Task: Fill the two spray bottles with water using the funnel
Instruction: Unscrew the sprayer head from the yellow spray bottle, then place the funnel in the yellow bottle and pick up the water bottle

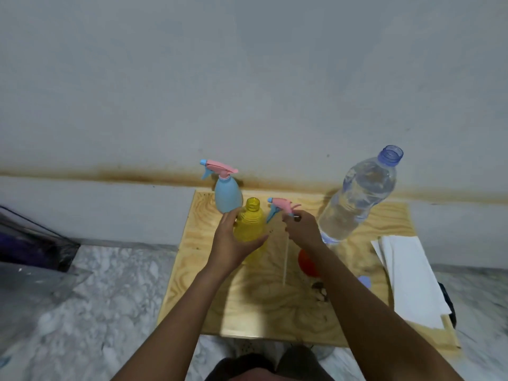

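the left hand (233, 243) curls around the open yellow plastic spray bottle (248, 224) at mid-frame. the right hand (303, 229) pinches the detached pink-and-blue trigger head (283, 206) just right of it. the light blue spray bottle (228, 195) stands behind, the orange funnel (308, 264) lies partly hidden by the right forearm, and the uncapped clear water bottle (357, 199) stands at right on the plywood table (247, 312).

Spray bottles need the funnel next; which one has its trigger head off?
The yellow bottle in the left hand: its neck is open. The blue bottle behind has its head on.
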A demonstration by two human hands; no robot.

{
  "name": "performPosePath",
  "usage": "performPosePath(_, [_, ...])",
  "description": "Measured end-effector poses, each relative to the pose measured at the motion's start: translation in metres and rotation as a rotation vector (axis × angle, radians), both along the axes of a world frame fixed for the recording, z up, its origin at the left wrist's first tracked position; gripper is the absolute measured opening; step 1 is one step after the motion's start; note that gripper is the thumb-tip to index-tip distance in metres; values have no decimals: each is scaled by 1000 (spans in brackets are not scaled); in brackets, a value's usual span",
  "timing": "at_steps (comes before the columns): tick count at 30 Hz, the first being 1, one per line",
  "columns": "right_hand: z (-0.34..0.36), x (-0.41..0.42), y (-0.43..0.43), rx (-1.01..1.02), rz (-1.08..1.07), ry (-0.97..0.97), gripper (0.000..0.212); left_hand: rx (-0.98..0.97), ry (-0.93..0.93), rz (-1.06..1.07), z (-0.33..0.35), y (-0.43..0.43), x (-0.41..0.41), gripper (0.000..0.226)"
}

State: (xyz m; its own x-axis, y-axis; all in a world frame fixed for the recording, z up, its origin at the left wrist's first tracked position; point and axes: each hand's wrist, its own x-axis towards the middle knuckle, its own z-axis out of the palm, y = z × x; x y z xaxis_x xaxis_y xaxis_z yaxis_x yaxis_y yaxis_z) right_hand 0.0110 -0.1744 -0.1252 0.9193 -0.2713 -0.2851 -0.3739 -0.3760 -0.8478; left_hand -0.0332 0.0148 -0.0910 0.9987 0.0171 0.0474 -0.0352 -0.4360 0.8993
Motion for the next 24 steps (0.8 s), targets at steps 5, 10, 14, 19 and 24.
performPosePath(5, [-46,-9,5,-28,31,100,29,3,82,-10,-14,-1,-9,75])
performPosePath(10, [-61,-16,7,-81,2,143,33,45,114,-10,-22,-6,-18,72])
performPosePath(14, [-64,-21,8,-170,5,134,34,77,102,-4,-28,-12,-25,73])
performPosePath(19, [-42,-44,7,-202,-32,39,34,100,52,9,-37,-22,-33,75])
performPosePath(24, [-17,-95,-8,-435,-216,-241,28,105,16,65,-43,-41,-41,73])
